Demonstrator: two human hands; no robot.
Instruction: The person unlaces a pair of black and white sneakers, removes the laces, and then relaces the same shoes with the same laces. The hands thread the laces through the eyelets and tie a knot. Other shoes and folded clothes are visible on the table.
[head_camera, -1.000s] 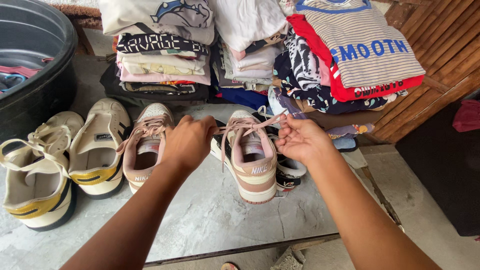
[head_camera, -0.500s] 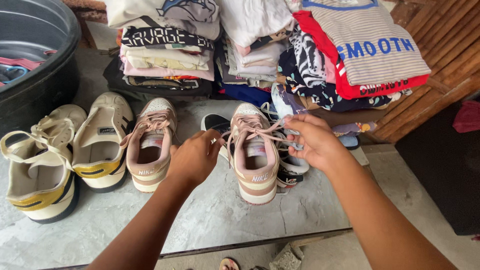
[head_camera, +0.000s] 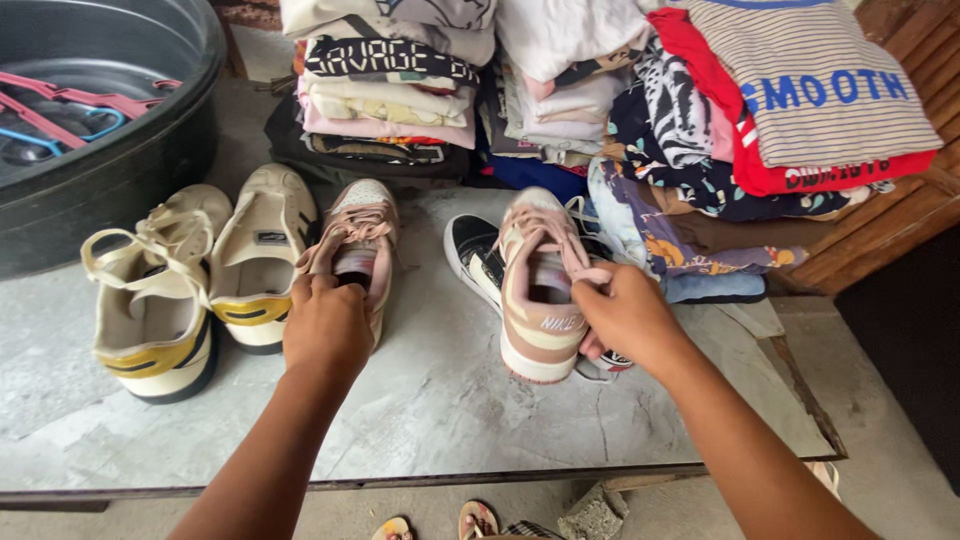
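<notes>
A grey stone table (head_camera: 430, 420) is seen from above, with everything laid on it. At the far left a big black tub (head_camera: 120, 150) is placed, and pink and blue hangers (head_camera: 70, 105) are seen inside it. Along the far edge, piles of folded clothes (head_camera: 390, 90) are stacked side by side, and a striped shirt (head_camera: 810, 80) is laid on top of the pile at the right.

Near the tub, two cream and yellow shoes (head_camera: 190, 285) are set close together, toes pointing far. Just to their right a pink shoe (head_camera: 352, 250) is stood, and it is gripped at its heel end by the left hand (head_camera: 325, 325), with the fingers curled over the back rim.

To the right, well apart from that one, a second pink shoe (head_camera: 540, 290) is stood with its toe pointing far. Its right side, near the heel, is held by the right hand (head_camera: 625, 315), with the fingers closed around the rim. A pink lace (head_camera: 540, 222) is seen criss-crossed over the top of it.

A black and white shoe (head_camera: 478, 258) is tucked partly under the second pink shoe, touching it on its left side.
</notes>
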